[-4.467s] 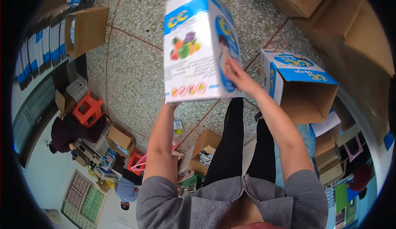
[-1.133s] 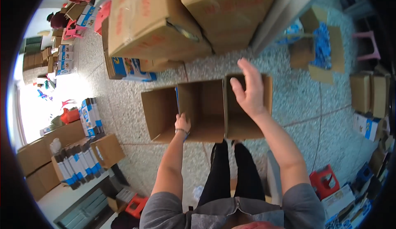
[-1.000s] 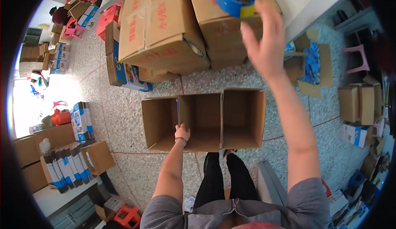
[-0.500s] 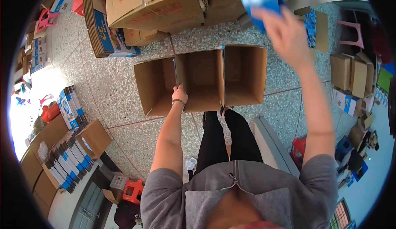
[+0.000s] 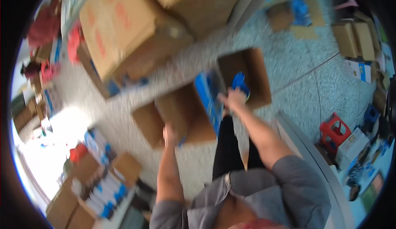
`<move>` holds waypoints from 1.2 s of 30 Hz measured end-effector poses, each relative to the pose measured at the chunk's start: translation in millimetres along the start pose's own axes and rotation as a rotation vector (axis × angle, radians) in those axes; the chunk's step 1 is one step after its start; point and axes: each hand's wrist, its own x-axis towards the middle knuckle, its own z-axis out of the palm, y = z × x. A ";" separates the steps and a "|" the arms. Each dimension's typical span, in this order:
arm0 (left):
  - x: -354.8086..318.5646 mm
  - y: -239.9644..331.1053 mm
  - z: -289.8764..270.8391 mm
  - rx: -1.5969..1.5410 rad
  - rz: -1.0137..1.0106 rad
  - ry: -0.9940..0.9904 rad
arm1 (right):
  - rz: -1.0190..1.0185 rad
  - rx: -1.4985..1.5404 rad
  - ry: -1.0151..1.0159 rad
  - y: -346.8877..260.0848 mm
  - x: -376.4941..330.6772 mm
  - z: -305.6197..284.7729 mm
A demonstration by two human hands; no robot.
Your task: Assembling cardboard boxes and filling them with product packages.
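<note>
Blur smears the view: left hand (image 5: 169, 132) grips the near edge of an open carton (image 5: 198, 105) on the floor (image 5: 313, 84), right hand (image 5: 235, 99) closed on a blue tape roll (image 5: 240, 82) over the carton's right half

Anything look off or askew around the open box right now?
The frame is motion-blurred, so detail is limited. The open box sits tilted on the floor, flaps splayed. Right hand holds a blue tape dispenser over it; left hand grips its near edge. Nothing looks spilled.
</note>
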 end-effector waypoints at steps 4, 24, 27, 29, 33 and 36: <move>-35.1 -30.3 -13.1 -0.576 -0.250 0.022 | -0.031 -0.015 0.040 21.8 27.1 44.9; -52.7 343.2 -178.7 1.009 0.237 -0.057 | -0.122 0.084 0.645 417.7 -341.8 -382.3; -68.2 428.4 -156.4 1.046 0.319 -0.033 | -0.052 0.122 0.739 486.5 -356.5 -419.3; -74.9 477.3 -150.6 1.081 0.363 -0.020 | 0.018 0.155 0.868 521.6 -345.4 -438.1; -74.5 601.2 -112.3 1.088 0.454 0.004 | 0.160 0.198 0.974 597.4 -340.1 -481.2; -78.1 699.8 -46.0 1.058 0.527 -0.017 | 0.328 0.207 0.958 662.3 -359.4 -513.4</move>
